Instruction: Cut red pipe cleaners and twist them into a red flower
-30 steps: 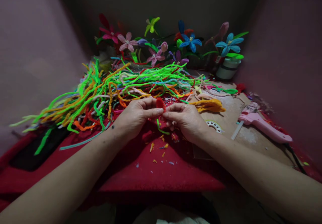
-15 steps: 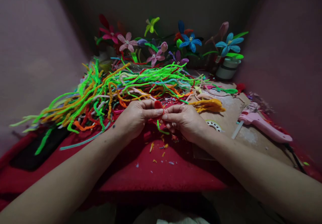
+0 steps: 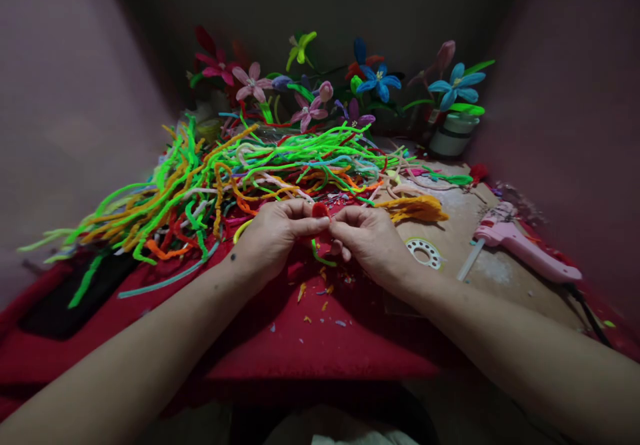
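Between my two hands is a small red pipe cleaner piece (image 3: 321, 211), partly hidden by the fingers. My left hand (image 3: 281, 231) pinches it with thumb and forefinger. The fingertips of my right hand (image 3: 367, 235) are closed at its right end, almost touching the left thumb. A short green pipe cleaner (image 3: 320, 255) shows just below the fingers. Beyond my hands spreads a large tangle of pipe cleaners (image 3: 280, 151) in green, orange, white and red. Small fuzzy scraps (image 3: 301, 292) are scattered on the red cloth (image 3: 320, 345) in front.
A pink glue gun (image 3: 525, 248) lies on cardboard (image 3: 520, 298) at right, near a white spool (image 3: 424, 253) and an orange pipe cleaner bundle (image 3: 415, 209). Pipe cleaner flowers (image 3: 381, 83) and a jar (image 3: 454, 135) stand at the back. A dark flat object (image 3: 75, 298) lies left.
Both hands have shifted slightly right with the red piece, still pinched. More of the white spool shows beside my right wrist, and a yellow strand now shows by my left hand.
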A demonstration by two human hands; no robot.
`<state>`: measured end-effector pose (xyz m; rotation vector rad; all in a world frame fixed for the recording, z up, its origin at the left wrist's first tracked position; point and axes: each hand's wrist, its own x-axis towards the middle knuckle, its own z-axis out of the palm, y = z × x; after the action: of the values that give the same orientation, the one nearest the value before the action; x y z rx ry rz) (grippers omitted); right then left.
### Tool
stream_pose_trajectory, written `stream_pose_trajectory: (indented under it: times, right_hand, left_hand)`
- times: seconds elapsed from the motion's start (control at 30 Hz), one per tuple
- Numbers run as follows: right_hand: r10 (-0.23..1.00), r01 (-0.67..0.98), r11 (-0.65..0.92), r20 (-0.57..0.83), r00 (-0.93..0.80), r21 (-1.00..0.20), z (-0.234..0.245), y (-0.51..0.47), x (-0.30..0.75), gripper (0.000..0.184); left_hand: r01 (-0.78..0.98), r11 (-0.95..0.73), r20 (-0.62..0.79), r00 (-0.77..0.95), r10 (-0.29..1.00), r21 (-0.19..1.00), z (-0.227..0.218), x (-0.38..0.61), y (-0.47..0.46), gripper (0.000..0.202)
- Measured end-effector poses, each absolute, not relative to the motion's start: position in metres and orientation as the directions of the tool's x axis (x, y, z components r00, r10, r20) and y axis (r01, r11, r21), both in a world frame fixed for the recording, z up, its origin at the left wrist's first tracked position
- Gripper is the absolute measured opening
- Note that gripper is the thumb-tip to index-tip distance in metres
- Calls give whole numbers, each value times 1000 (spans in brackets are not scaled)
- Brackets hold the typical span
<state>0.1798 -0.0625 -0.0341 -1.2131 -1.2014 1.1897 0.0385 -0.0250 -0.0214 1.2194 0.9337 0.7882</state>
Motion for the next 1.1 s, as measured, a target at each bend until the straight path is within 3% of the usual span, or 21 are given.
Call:
stream_pose_trajectory:
  times: [0.43, 0.67, 0.87, 0.97, 1.1]
  right_hand:
    - [984, 295, 141, 168, 67, -945, -43, -65, 179, 10]
    - [992, -97, -28, -16, -123, -995, -41, -58, 182, 9]
    - [999, -208, -38, -29, -46, -977, -45, -54, 187, 10]
    - [998, -225, -59, -49, -48, -973, -42, -54, 186, 13]
    - [999, -196, -51, -46, -28, -979, -41, -55, 185, 18]
  left_hand:
    - [84, 43, -74, 411, 909, 996, -28, 49, -32, 19]
    - [58, 57, -76, 425, 902, 997, -25, 41, -25, 18]
    - [135, 82, -138, 482, 865, 987, -16, 33, -19, 19]
    - [250, -27, -96, 467, 879, 968, -13, 29, -16, 17]
    - [355, -277, 76, 488, 870, 893, -14, 28, -16, 11]
